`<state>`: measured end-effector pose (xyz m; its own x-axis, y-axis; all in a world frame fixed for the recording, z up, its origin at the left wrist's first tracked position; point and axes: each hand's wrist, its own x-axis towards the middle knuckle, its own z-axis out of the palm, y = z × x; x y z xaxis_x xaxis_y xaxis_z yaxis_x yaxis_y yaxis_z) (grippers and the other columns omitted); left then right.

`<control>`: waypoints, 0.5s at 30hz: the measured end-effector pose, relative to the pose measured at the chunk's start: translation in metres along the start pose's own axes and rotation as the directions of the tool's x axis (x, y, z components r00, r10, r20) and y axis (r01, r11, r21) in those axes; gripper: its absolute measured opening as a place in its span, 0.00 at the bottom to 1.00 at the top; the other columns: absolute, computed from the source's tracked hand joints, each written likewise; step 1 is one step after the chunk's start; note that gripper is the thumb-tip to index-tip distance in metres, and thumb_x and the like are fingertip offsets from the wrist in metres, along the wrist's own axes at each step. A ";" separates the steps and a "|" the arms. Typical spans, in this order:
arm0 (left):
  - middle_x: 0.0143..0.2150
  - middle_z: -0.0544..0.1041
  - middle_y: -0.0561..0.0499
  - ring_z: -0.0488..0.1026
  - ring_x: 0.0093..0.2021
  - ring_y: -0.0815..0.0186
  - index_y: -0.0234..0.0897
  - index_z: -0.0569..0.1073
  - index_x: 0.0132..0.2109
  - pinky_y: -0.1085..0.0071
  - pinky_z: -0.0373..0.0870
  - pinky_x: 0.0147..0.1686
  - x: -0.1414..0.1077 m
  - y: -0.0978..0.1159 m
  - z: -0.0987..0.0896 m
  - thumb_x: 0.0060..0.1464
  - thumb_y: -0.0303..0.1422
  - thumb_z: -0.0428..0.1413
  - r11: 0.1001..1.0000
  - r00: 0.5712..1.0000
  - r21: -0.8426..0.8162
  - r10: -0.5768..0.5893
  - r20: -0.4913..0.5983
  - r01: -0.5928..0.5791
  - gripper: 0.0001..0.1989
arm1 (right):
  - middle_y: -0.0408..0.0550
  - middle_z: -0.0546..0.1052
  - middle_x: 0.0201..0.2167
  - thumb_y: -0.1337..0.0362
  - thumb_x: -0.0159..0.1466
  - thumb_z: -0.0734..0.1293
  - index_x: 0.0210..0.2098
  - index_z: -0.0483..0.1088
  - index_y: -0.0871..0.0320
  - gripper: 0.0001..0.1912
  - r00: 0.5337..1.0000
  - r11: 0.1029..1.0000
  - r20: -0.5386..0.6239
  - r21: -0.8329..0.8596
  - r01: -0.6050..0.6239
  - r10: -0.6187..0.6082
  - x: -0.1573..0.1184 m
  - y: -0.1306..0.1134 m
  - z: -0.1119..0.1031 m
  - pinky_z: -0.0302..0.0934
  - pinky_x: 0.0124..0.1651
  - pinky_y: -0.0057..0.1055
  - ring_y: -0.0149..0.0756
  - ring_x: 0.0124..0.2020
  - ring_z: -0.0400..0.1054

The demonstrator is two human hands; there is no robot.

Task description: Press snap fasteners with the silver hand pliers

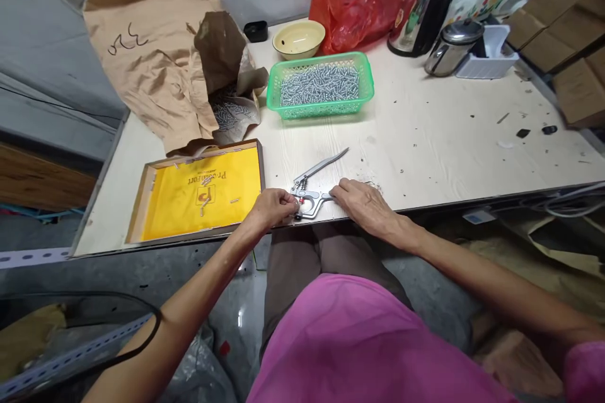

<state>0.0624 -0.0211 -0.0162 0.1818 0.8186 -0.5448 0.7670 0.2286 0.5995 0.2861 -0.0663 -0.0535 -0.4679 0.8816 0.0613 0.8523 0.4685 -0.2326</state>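
A flat steel hand press [309, 186] lies on the white wood-grain table [439, 138] near its front edge, with its long arm pointing away from me. My left hand [273, 208] is pinched closed at the tool's head, and a small part may be held there, though my fingers hide it. My right hand [363, 204] lies to the right, its fingertips on the tool's short handle. Left of the tool is a yellow-lined tray [198, 192] holding a few loose metal pins. Beyond it, a green plastic basket [320, 85] is full of silver screws.
A torn brown paper bag [146, 56] spills screws at the back left. Behind the basket stand a cream bowl [299, 39], a red plastic bag [359, 0] and a steel thermos [428, 6]. Cardboard boxes [562, 31] are stacked at the right. Small dark scraps dot the table.
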 end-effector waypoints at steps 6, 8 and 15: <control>0.13 0.63 0.58 0.56 0.16 0.75 0.32 0.74 0.25 0.76 0.51 0.20 0.003 0.015 -0.002 0.42 0.32 0.57 0.975 0.997 0.210 -0.074 0.027 0.066 0.06 | 0.50 0.69 0.36 0.74 0.65 0.55 0.38 0.67 0.60 0.10 0.999 1.000 -0.039 -0.002 -0.001 0.001 -0.001 -0.002 0.001 0.46 0.35 0.33 0.35 0.35 0.59; 0.12 0.61 0.58 0.55 0.16 0.75 0.32 0.74 0.24 0.75 0.50 0.20 0.006 0.023 -0.005 0.40 0.30 0.57 0.959 0.995 0.273 -0.091 0.030 0.079 0.04 | 0.49 0.69 0.36 0.74 0.64 0.55 0.38 0.67 0.59 0.10 0.999 1.000 -0.045 0.001 -0.005 0.005 -0.001 -0.002 0.002 0.46 0.35 0.33 0.35 0.35 0.58; 0.10 0.57 0.59 0.53 0.15 0.75 0.35 0.68 0.17 0.74 0.46 0.18 0.010 0.038 -0.007 0.35 0.29 0.59 0.951 0.974 0.269 -0.192 0.122 0.154 0.07 | 0.49 0.68 0.36 0.75 0.63 0.56 0.37 0.66 0.59 0.10 0.997 0.999 -0.070 0.038 -0.009 0.012 -0.002 -0.002 0.007 0.46 0.36 0.33 0.35 0.35 0.58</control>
<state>0.0896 -0.0006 0.0053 0.1049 0.6887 -0.7175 0.9229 0.2013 0.3282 0.2836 -0.0691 -0.0600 -0.4401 0.8890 0.1267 0.8469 0.4578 -0.2704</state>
